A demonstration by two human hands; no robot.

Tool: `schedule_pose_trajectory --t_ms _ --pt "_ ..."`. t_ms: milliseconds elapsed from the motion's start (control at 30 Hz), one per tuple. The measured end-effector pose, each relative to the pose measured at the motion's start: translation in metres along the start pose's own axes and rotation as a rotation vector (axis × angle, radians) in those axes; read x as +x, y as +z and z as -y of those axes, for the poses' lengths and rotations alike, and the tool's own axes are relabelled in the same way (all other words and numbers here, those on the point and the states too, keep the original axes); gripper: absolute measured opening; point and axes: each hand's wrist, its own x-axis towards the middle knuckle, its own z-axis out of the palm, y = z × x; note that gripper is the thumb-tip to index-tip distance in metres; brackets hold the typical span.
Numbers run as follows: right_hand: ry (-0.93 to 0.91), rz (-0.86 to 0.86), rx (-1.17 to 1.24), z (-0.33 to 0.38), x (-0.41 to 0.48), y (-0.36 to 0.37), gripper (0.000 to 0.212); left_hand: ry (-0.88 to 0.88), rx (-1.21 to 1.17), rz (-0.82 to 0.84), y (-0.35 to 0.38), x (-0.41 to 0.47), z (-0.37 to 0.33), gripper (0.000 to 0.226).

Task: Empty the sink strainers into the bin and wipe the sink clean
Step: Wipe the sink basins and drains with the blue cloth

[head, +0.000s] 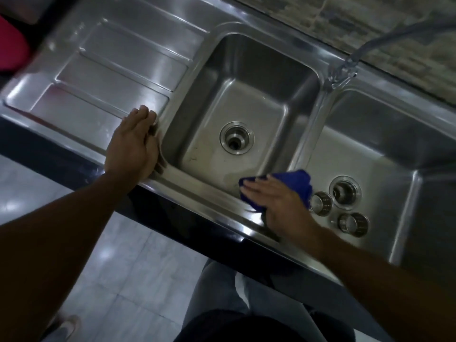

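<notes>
Wiping stage imo. Closest in, the dark glossy counter edge (187, 225), then the sink (197, 191) front rim, brushed steel w/ bright glare streaks. Right hand (276, 201) lies flat on a bunched blue cloth (302, 181), fingers straight and together, pressing down rather than gripping, right at the near corner where the rim meets the divider between the two bowls.

Both strainers (320, 203) are out and lying in the right basin (382, 144) just beside its open drain (345, 188). They're small perforated steel cups, look empty afaict, but too small to be sure.

Left hand (133, 144) is spread flat on the rim by the drainboard (111, 70), holding nothing, prob just bracing.

Tips: keep the palm flat so the whole cloth makes contact, and work along the grain of the steel. Do the rims and rounded corners first, then go down the walls so muck runs toward the drain hole (237, 137). The left basin (246, 82) floor has dull smudgy marks near the front that'll need firmer passes.

Further back are the ribbed drainboard panels and a blurry tap (345, 67).
</notes>
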Motion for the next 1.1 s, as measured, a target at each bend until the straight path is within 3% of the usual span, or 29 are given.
schedule_pose_trajectory --t_ms 167,300,400,500,600,667,733,933,1100 --pt "0.237 -0.025 0.205 0.016 0.022 -0.004 0.063 0.008 0.083 -0.063 -0.010 0.040 -0.002 0.021" --pt "0.356 -0.095 0.239 0.007 0.074 -0.019 0.061 0.102 0.081 -0.099 0.003 0.063 -0.004 0.030" --pt "0.379 -0.231 0.303 0.000 0.112 -0.012 0.060 0.170 0.094 -0.044 0.015 0.079 0.002 0.042" --pt "0.401 -0.237 0.415 -0.001 0.135 0.018 0.060 0.168 0.134 0.001 0.021 0.085 0.010 0.048" --pt "0.256 0.070 0.458 -0.002 0.153 0.070 0.060 0.182 0.158 -0.015 0.025 0.087 0.012 0.048" --pt "0.091 0.393 0.299 -0.008 0.167 0.108 0.058 0.182 0.166 -0.023 0.026 0.088 0.012 0.049" --pt "-0.033 0.533 0.098 -0.019 0.180 0.133 0.054 0.178 0.203 -0.018 0.029 0.090 0.014 0.051" --pt "-0.281 0.406 -0.056 -0.050 0.178 0.139 0.056 0.177 0.262 0.027 0.030 0.104 0.017 0.058" --pt "-0.207 0.154 -0.234 -0.079 0.212 0.122 0.054 0.193 0.315 -0.011 0.034 0.118 0.014 0.060"
